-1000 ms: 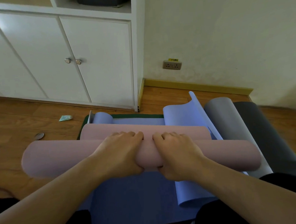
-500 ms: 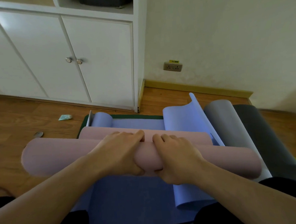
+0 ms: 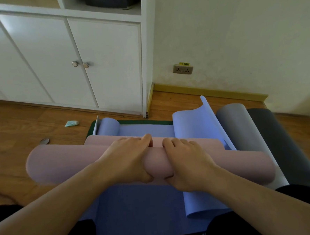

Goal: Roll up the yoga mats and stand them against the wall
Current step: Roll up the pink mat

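A pink yoga mat (image 3: 66, 164) lies across the floor as a thick roll, with a short flat strip still showing beyond it. My left hand (image 3: 127, 159) and my right hand (image 3: 187, 162) grip the roll side by side at its middle, fingers over the top and thumbs underneath. Beneath it lies a blue mat (image 3: 138, 209), its far end curled. A second, lighter blue mat (image 3: 196, 125) lies on the right with its far end lifted. A grey mat (image 3: 242, 128) and a dark grey mat (image 3: 283, 145) lie further right. A green mat edge (image 3: 145, 122) shows at the back.
A white cabinet (image 3: 56, 59) with two knobbed doors stands on the left. The cream wall (image 3: 236, 30) with a socket (image 3: 182, 69) rises behind the mats. A crumpled teal scrap (image 3: 71, 123) and a small round metal thing (image 3: 44, 141) lie on the wooden floor at the left.
Both hands have pushed the pink roll slightly away from me, and the flat strip beyond it has grown shorter. The view has tilted down a little.
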Available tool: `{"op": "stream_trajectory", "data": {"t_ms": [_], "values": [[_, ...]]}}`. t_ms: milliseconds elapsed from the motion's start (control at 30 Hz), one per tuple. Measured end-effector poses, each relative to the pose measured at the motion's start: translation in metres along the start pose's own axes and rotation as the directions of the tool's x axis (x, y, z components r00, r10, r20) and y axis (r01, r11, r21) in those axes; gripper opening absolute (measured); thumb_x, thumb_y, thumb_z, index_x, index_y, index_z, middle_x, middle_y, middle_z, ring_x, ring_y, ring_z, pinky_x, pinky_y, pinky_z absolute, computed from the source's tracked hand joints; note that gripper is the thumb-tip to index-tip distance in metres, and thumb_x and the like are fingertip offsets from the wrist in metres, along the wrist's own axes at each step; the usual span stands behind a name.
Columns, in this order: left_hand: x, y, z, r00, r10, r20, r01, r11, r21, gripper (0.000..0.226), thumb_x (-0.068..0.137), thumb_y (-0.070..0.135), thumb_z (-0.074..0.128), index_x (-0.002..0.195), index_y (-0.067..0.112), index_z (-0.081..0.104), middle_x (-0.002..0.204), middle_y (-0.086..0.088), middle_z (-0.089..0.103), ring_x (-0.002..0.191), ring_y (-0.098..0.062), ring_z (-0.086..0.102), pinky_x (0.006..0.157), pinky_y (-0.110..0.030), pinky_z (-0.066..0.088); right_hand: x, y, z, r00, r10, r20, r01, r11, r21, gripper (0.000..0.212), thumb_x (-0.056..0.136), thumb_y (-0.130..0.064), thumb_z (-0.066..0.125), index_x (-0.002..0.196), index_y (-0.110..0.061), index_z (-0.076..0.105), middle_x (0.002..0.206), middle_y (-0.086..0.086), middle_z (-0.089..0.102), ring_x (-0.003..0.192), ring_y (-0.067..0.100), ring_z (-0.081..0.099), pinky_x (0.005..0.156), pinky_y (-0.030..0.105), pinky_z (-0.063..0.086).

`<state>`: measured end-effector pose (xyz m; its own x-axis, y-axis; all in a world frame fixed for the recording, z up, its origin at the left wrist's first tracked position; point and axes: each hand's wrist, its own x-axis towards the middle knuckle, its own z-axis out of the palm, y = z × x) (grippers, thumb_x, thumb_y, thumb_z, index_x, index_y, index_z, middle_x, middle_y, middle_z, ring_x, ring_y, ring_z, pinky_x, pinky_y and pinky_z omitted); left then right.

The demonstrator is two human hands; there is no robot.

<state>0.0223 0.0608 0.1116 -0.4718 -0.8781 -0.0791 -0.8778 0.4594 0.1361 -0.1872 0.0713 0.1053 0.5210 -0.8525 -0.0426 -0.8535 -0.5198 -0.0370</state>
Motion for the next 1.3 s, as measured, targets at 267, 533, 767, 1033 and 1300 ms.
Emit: {"op": "stream_trajectory", "data": {"t_ms": [267,533,767,1033,1300], "values": [[0.005,0.009,0.009,0.996,0.05,-0.079,-0.038,0.989,0.145,0.083,0.071,0.06,0.08,0.135,0.025,0.039,0.122,0.006,0.059,0.105,-0.016,0.059,0.087,-0.031,0.047,0.0,0.003,-0.006,0.999,0.035,0.018,-0.036,0.997,0.075,0.067,0.079,-0.06,0.076,0.13,-0.026,0.047,0.122,-0.005,0.064,0.1,0.017,0.063,0.084,0.035,0.055],[0.002,0.003,0.0,1.0,-0.007,0.01,0.006,0.999,0.034,0.069,0.07,0.067,0.075,0.12,0.032,0.043,0.104,0.011,0.063,0.084,-0.01,0.058,0.072,-0.028,0.042,0.0,0.002,-0.003,0.999,0.003,0.041,-0.003,1.0,-0.009,0.065,0.079,-0.055,0.078,0.124,-0.024,0.044,0.117,-0.002,0.061,0.095,0.019,0.061,0.074,0.032,0.044],[0.003,0.008,0.011,0.998,0.059,0.007,-0.059,0.977,0.205,0.078,0.074,0.061,0.079,0.133,0.024,0.044,0.126,0.002,0.05,0.108,-0.018,0.053,0.093,-0.034,0.047,0.0,0.003,-0.002,0.998,0.03,0.055,-0.033,0.999,0.043,0.055,0.076,-0.056,0.074,0.114,-0.028,0.046,0.104,-0.006,0.063,0.083,0.016,0.061,0.066,0.032,0.049],[0.002,-0.004,-0.001,0.995,0.008,0.097,-0.005,1.0,-0.03,0.08,0.064,0.069,0.08,0.126,0.036,0.043,0.11,0.013,0.061,0.089,-0.01,0.059,0.078,-0.033,0.056,-0.001,0.001,0.0,0.997,-0.012,0.081,0.012,1.0,0.004,0.074,0.075,-0.059,0.079,0.13,-0.027,0.041,0.119,-0.004,0.049,0.098,0.019,0.053,0.084,0.037,0.049],[0.003,0.006,0.005,0.998,0.055,0.009,-0.056,0.984,0.171,0.085,0.068,0.069,0.079,0.133,0.029,0.041,0.123,0.005,0.048,0.106,-0.016,0.05,0.089,-0.033,0.046,0.002,0.006,-0.009,0.996,0.032,0.081,-0.035,0.999,0.036,0.055,0.074,-0.054,0.074,0.114,-0.029,0.045,0.106,-0.004,0.06,0.087,0.019,0.06,0.072,0.038,0.056]]}}
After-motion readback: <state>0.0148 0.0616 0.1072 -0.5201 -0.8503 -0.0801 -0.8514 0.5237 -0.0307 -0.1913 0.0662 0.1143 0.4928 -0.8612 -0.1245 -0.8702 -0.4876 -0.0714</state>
